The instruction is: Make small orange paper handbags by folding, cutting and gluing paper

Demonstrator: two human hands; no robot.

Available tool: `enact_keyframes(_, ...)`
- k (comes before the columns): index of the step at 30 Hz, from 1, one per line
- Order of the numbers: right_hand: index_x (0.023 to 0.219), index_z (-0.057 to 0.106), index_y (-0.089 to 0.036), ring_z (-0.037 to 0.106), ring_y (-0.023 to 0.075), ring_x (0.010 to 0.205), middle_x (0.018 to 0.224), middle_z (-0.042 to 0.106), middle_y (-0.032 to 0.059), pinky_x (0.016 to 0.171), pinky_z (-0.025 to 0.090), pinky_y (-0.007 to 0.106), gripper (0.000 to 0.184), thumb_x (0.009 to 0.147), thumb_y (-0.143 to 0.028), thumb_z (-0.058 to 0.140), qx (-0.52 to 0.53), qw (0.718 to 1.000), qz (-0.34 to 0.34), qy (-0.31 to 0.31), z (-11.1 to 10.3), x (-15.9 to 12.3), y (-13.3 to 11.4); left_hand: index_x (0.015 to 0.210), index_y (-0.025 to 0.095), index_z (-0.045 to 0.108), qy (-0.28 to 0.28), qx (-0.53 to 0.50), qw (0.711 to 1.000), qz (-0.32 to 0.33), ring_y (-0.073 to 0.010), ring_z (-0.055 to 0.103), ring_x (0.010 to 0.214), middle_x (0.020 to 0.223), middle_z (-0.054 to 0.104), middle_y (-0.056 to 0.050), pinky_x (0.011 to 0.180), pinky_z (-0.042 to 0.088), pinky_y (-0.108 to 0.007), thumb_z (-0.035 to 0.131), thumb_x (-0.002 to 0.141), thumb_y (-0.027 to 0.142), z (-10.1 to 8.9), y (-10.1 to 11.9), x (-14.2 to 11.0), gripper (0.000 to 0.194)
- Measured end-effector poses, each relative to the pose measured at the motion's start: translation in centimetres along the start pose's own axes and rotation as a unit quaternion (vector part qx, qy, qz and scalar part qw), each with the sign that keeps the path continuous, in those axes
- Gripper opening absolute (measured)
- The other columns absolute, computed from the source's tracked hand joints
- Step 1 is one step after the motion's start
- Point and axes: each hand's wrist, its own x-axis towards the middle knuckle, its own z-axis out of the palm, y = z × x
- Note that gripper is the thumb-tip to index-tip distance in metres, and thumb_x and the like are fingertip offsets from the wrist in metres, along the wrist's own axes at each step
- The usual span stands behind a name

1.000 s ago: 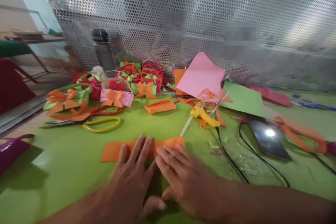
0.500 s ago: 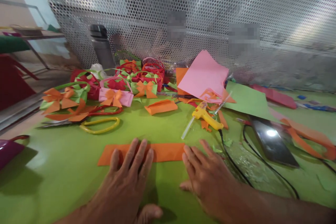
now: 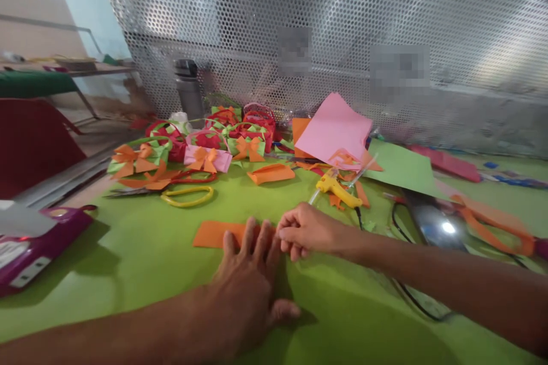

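A folded orange paper strip (image 3: 209, 234) lies flat on the green tabletop in front of me. My left hand (image 3: 250, 276) rests on it with the fingers spread, pressing its middle and right part. At the strip's right end, my right hand (image 3: 307, 229) is closed, thumb and fingertips pinched together on the paper's edge; the exact grip is partly hidden. Just beyond the right hand sits a yellow hot glue gun (image 3: 336, 188) with a clear glue stick. Another folded orange paper piece (image 3: 271, 174) lies farther back.
Several small paper bags with bows (image 3: 209, 158) stand at the back left, near a grey bottle (image 3: 188, 91). Yellow-and-red-handled scissors (image 3: 188, 196) lie before them. Pink sheets (image 3: 336, 128), a green sheet (image 3: 400, 165) and a phone (image 3: 428, 219) are right. A purple device (image 3: 64, 239) is left.
My right hand has gone from lying flat beside the strip's right end to a closed pinch there. My left hand stays spread on the paper. The view has shifted left.
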Motion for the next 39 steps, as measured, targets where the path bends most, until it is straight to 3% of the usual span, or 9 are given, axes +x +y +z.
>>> enact_keyframes(5,0.061,0.052,-0.016,0.054,0.0056,0.043,0.055,0.058,-0.0034,0.041,0.038,0.015,0.009,0.070,-0.016,0.050,-0.036,0.999,0.025,0.004,0.2,0.9,0.5,0.139,0.012,0.034,0.108,0.077,0.991,-0.003,-0.0451,0.020,0.132,0.142,0.033,-0.024,0.093,0.029,-0.068,0.033,0.074,0.076,2.5,-4.7,-2.3,0.091)
enact_keyframes(7,0.057,0.052,-0.016,0.053,0.0063,0.042,0.051,0.056,-0.0037,0.040,0.038,0.015,0.012,0.068,-0.019,0.053,-0.059,0.998,0.030,-0.005,0.3,1.1,0.1,0.138,0.012,0.035,0.144,0.102,0.984,-0.006,-0.0457,0.021,0.131,0.142,0.035,-0.024,0.093,0.029,-0.066,0.032,0.073,0.077,3.0,-5.6,-2.8,0.092)
enact_keyframes(13,0.045,0.051,-0.017,0.045,0.0072,0.033,0.039,0.050,-0.0042,0.033,0.034,0.017,0.021,0.064,-0.026,0.056,-0.130,0.987,0.070,-0.059,1.2,2.8,-1.6,0.135,0.012,0.042,0.107,0.092,0.990,-0.031,-0.0513,0.030,0.123,0.136,0.039,-0.028,0.084,0.033,-0.065,0.031,0.069,0.081,2.1,-4.1,-2.2,0.096)
enact_keyframes(18,0.041,0.050,-0.018,0.042,0.0078,0.031,0.037,0.050,-0.0033,0.031,0.033,0.018,0.021,0.059,-0.026,0.058,-0.177,0.978,0.095,-0.062,1.2,3.3,-2.1,0.135,0.015,0.044,0.143,0.087,0.986,-0.019,-0.0530,0.030,0.122,0.134,0.040,-0.028,0.082,0.033,-0.066,0.032,0.066,0.083,2.2,-4.2,-2.2,0.097)
enact_keyframes(23,0.041,0.049,-0.018,0.043,0.0095,0.034,0.037,0.050,-0.0016,0.033,0.034,0.020,0.023,0.061,-0.026,0.056,-0.186,0.974,0.117,-0.054,1.0,2.8,-2.2,0.130,0.013,0.050,0.133,0.085,0.987,-0.021,-0.0532,0.033,0.119,0.131,0.044,-0.029,0.081,0.035,-0.066,0.031,0.067,0.082,2.0,-4.4,-2.4,0.095)
enact_keyframes(31,0.043,0.051,-0.017,0.043,0.0081,0.034,0.038,0.049,-0.0026,0.034,0.034,0.018,0.021,0.062,-0.026,0.054,-0.161,0.977,0.134,-0.026,-0.3,0.5,-0.3,0.133,0.014,0.046,0.202,0.138,0.970,-0.009,-0.0504,0.032,0.122,0.135,0.041,-0.028,0.086,0.033,-0.063,0.029,0.072,0.079,3.6,-4.9,-2.6,0.090)
enact_keyframes(39,0.044,0.049,-0.017,0.042,0.0064,0.033,0.038,0.049,-0.0038,0.035,0.033,0.017,0.022,0.063,-0.027,0.053,-0.149,0.976,0.157,0.010,-1.6,-1.8,1.4,0.134,0.015,0.045,0.204,0.140,0.969,-0.007,-0.0500,0.029,0.124,0.134,0.041,-0.026,0.085,0.034,-0.063,0.030,0.072,0.078,4.1,-5.2,-2.6,0.089)
